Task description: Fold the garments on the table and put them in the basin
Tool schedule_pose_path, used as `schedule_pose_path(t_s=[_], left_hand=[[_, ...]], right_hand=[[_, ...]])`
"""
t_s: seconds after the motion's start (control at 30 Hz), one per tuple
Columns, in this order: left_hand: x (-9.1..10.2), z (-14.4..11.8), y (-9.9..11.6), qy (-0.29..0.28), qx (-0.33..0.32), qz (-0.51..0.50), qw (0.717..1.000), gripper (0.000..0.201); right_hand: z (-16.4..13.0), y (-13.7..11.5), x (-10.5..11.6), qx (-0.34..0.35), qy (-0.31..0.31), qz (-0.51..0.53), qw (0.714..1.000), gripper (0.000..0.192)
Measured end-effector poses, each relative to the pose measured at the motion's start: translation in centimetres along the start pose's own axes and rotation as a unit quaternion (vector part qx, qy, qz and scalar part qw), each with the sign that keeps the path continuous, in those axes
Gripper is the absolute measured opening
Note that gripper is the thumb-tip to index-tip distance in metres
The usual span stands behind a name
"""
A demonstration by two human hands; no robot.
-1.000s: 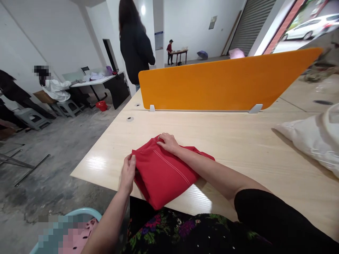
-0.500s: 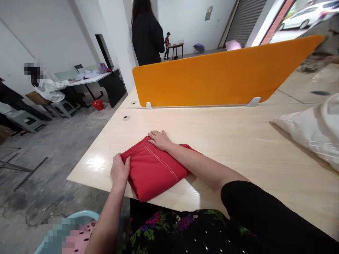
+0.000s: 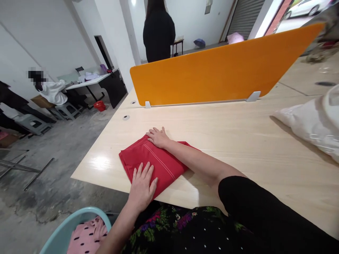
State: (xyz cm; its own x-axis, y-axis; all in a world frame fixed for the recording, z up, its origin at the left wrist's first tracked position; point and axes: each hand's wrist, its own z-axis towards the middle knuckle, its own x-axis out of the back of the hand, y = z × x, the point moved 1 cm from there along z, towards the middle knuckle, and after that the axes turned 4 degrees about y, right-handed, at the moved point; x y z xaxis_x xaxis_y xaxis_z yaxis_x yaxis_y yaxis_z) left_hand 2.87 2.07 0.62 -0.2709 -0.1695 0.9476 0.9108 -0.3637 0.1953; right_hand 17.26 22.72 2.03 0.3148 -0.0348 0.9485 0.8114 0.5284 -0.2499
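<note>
Left hand (image 3: 142,185) flat, fingers (image 3: 145,170) spread and extended, palm down on the near corner of the folded red garment (image 3: 153,163); nothing gripped. Right hand (image 3: 158,137) likewise open and flat, fingers (image 3: 152,131) splayed, resting on the far edge of the same garment at its 12 o'clock side; nothing gripped, forearm lying across the cloth. Garment folded into a compact rectangle, white stitching line visible across the top, lying on the pale wood surface (image 3: 238,141) close to its near left edge, at roughly 11 o'clock from the wearer's body. Orange divider panel (image 3: 219,70) standing upright along the far side of the surface, at 12 o'clock from the garment and well apart from it. White bundle of cloth (image 3: 312,121) on the surface at 3 o'clock, well apart. Light blue basket (image 3: 71,227) at floor level at 7 o'clock, below the surface edge, containing pink spotted fabric (image 3: 88,240). Person in dark clothing (image 3: 159,31) standing behind the divider. Seated person in white (image 3: 53,91) at a separate table, 10 o'clock, far off.
</note>
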Motion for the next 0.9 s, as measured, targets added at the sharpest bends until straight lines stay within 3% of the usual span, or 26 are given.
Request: schedule_pose_path(t_s=[0.13,0.2,0.3,0.4,0.5,0.57,0.63,0.7,0.73,0.8,0.9], left_hand=[[1.6,1.1,-1.1,0.101,0.043,-0.029,0.993,0.045],[1.7,2.0,-2.2,0.137,0.069,0.012,0.988,0.047],[0.6,3.3,-4.1,0.106,0.101,0.031,0.989,0.047],[-0.3,3.3,-5.1,0.119,0.135,-0.021,0.984,0.049],[0.5,0.8,-4.3,0.189,0.237,-0.098,0.948,0.058],[1.4,-1.0,-3.0,0.201,0.302,-0.177,0.915,0.056],[1.8,-1.9,-2.0,0.181,0.319,-0.258,0.894,0.057],[1.8,-2.1,-1.7,0.177,0.339,-0.297,0.875,0.069],[1.7,-2.1,-1.8,0.175,0.35,-0.311,0.866,0.075],[1.7,-2.5,-1.9,0.168,0.368,-0.343,0.848,0.079],[2.5,-4.6,-2.6,0.18,0.366,-0.402,0.82,0.075]], right_hand=[[-2.3,-2.1,1.4,0.069,0.047,-0.003,0.997,0.056],[-3.4,-3.0,1.1,0.106,0.013,0.014,0.994,0.061],[-3.6,-3.3,-0.1,0.109,-0.065,0.041,0.991,0.064],[-3.4,-2.6,0.2,0.103,-0.062,0.067,0.99,0.061],[-5.8,-0.9,2.1,0.019,0.015,0.115,0.993,0.054],[-8.6,1.7,3.2,-0.133,0.056,0.14,0.98,0.052],[-10.8,5.1,3.4,-0.246,0.041,0.112,0.962,0.05],[-12.1,7.7,2.7,-0.267,-0.014,0.101,0.958,0.033],[-12.6,8.1,2.3,-0.272,-0.067,0.128,0.951,0.038],[-13.8,7.1,1.6,-0.296,-0.113,0.236,0.919,0.04],[-14.5,2.3,1.3,-0.264,-0.098,0.375,0.883,0.035]])
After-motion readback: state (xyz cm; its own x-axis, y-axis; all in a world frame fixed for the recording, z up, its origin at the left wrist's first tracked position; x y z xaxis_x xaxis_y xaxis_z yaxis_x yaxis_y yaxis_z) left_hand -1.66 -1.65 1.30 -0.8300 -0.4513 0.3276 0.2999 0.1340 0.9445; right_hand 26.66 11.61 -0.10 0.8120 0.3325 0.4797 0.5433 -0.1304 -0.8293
